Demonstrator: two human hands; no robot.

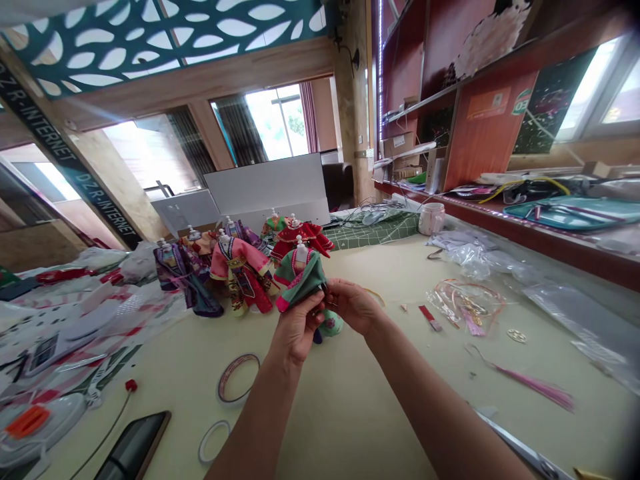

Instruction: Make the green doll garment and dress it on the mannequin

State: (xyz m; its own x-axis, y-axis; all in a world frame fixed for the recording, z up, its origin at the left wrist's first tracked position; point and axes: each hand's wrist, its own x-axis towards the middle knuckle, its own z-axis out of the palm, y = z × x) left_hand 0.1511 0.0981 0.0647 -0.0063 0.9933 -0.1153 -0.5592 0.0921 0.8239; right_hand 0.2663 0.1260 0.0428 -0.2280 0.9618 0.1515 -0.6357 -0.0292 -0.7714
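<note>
Both hands meet at a small green doll robe (303,277) with pink trim, worn on a white headless doll form. My left hand (299,325) is closed on the robe's lower front edge. Fingertips of my right hand (353,303) pinch the robe's sleeve side, close to a small dark bit I cannot make out. Below the fingers shows a pale green skirt part (331,324) with a flower pattern. Just behind stand several other dressed doll forms, among them a pink robe (243,267), a purple robe (187,277) and a red robe (303,237).
Tape rolls (239,379) and a phone (133,447) lie at front left. To the right are a pink tassel (537,387), a red strip (430,317), a bag of trimmings (467,303), plastic bags (575,320) and scissors (523,445). A jar (431,219) stands farther back.
</note>
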